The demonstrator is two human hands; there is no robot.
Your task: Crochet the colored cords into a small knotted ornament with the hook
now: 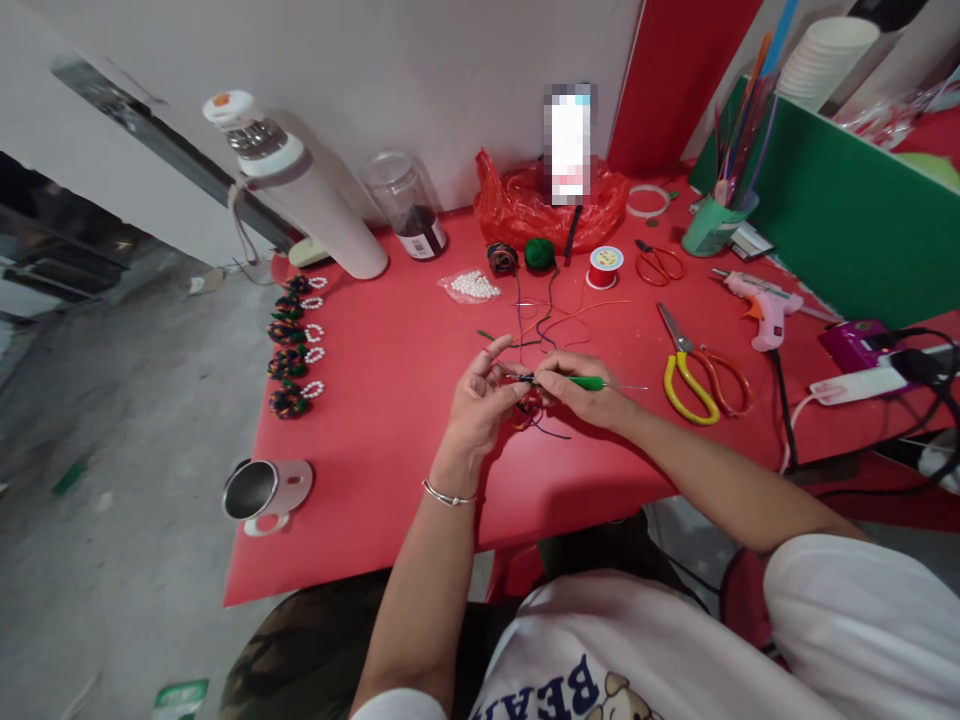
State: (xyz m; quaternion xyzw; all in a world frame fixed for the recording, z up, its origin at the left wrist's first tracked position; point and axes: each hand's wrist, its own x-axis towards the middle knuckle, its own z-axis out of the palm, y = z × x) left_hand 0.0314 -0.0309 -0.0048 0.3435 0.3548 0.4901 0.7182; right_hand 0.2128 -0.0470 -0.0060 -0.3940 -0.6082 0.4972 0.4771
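Note:
My right hand is closed round a crochet hook with a green handle; its thin metal end points right. My left hand pinches a small dark piece of crochet work between thumb and fingers, with other fingers raised and yarn running by them. The two hands meet at this piece, whose details are too small to make out. Below them hangs or lies some multicoloured yarn. Strands lead back across the table to a dark multicoloured yarn ball and a green yarn ball.
Finished yarn pieces with bead loops line the left edge, above a mug. Behind are a tall bottle, a jar, pearl beads and a phone. Scissors and a glue gun lie right.

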